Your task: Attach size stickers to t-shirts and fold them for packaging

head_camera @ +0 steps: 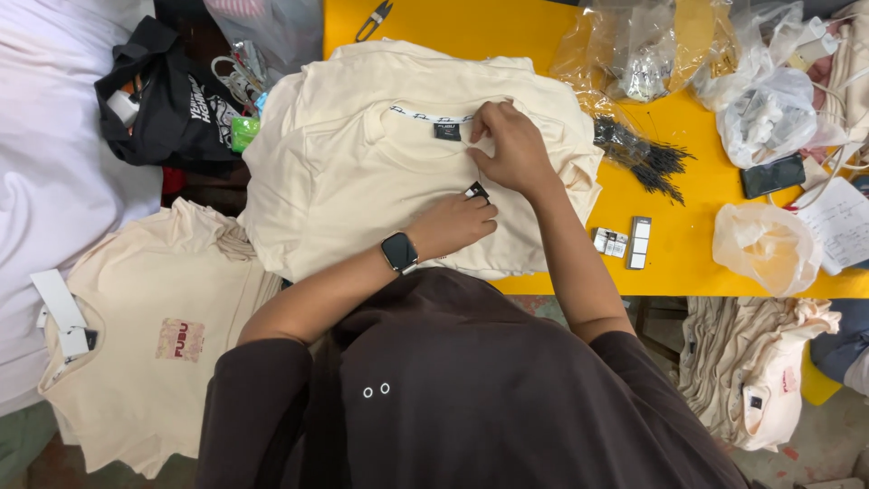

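Both hands (484, 186) on soft cream cotton shirt (362, 172), small black tag (476, 191).

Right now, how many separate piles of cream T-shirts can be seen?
3: one pile on the yellow table under both hands, one at lower left, one on the floor at lower right. More may be hidden.

Cream shirts (362, 181) — yellow table (688, 235)
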